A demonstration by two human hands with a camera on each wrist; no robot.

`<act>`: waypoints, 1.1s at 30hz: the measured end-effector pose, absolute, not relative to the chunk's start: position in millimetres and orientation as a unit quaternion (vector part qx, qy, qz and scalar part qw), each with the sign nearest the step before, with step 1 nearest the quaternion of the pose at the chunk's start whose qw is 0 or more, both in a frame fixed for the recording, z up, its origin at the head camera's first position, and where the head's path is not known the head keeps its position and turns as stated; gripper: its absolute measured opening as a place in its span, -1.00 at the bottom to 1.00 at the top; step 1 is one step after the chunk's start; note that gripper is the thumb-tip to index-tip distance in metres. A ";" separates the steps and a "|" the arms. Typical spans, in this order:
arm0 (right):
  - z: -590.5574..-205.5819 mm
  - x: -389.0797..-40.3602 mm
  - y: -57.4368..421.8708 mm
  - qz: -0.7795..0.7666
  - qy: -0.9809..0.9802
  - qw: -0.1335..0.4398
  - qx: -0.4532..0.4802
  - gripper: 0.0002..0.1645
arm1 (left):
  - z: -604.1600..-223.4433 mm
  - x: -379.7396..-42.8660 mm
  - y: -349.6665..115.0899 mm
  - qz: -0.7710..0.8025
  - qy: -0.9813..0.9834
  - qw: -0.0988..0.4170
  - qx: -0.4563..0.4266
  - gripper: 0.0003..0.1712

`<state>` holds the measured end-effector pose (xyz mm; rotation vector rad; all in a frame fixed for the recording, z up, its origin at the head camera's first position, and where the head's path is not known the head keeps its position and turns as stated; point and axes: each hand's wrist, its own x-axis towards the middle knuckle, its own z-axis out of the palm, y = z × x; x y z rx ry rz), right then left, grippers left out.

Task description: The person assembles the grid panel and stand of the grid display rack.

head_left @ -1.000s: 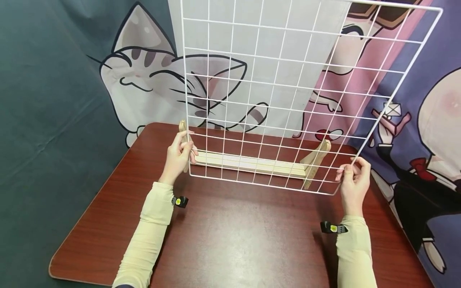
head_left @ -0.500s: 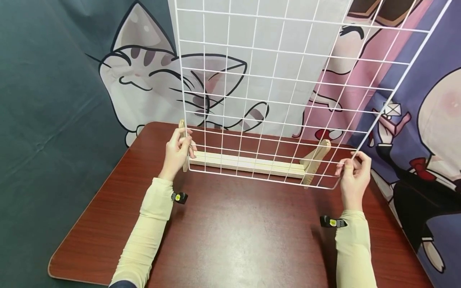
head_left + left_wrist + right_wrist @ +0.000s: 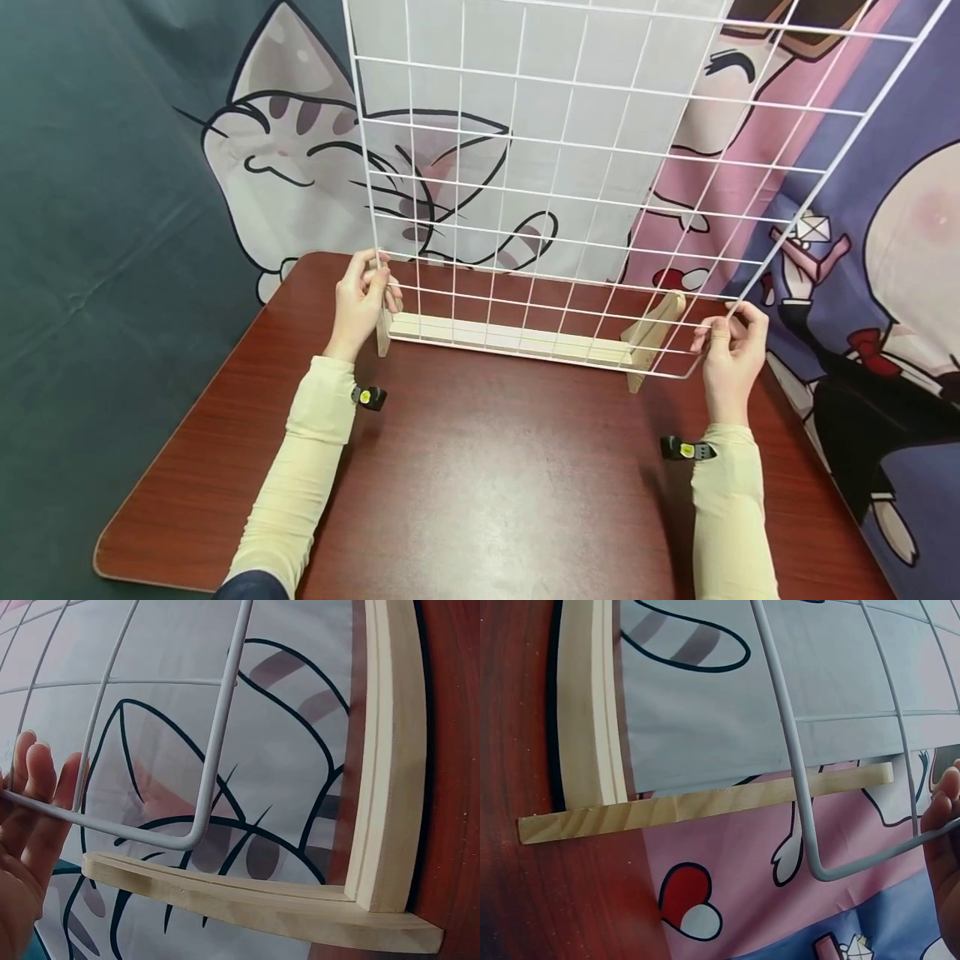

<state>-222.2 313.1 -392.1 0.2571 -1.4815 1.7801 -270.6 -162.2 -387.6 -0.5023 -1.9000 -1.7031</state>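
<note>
A white wire grid panel (image 3: 827, 171) is held up over the table, its top outside the head view. My left hand (image 3: 356, 304) grips its left side wire low down, and my right hand (image 3: 731, 358) grips the right side wire near the bottom corner. Beyond the panel's lower edge, a pale wooden stand (image 3: 517, 337) lies on the table, a long beam with an upright piece at each end. In the left wrist view, the panel's rounded corner (image 3: 191, 836) hangs apart from the beam. The right wrist view shows the wooden end piece (image 3: 705, 810) partly behind the wire.
The reddish-brown table (image 3: 480, 483) extends in front of and around the stand. Behind it hangs a printed cloth backdrop (image 3: 285, 183) with cartoon cats. Each wrist carries a small black camera (image 3: 370, 398).
Both hands have moved slightly up and forward with the panel. Its lower edge now overlaps the beam in the head view, and more of its top has left the frame.
</note>
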 end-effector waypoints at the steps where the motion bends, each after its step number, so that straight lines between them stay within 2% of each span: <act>1: -391.5 -223.1 313.1 0.696 -0.590 0.397 0.101 -0.77 | -386.9 -271.6 -162.3 -0.632 -0.701 0.271 -0.188 -0.76; 6: -390.5 -227.2 313.3 0.696 -0.590 0.397 0.103 -0.72 | -384.5 -274.5 -163.5 -0.635 -0.697 0.281 -0.180 -0.76; 13: -385.4 -229.4 312.6 0.686 -0.602 0.396 0.103 -0.77 | -374.6 -274.5 -163.8 -0.653 -0.689 0.262 -0.172 -0.77; 24: -378.9 -234.7 312.5 0.678 -0.609 0.398 0.106 -0.70 | -348.6 -264.6 -160.8 -0.661 -0.689 0.238 -0.177 -0.75; 33: -371.3 -241.0 313.2 0.687 -0.607 0.389 0.094 -0.66 | -344.3 -271.3 -160.2 -0.663 -0.688 0.241 -0.168 -0.73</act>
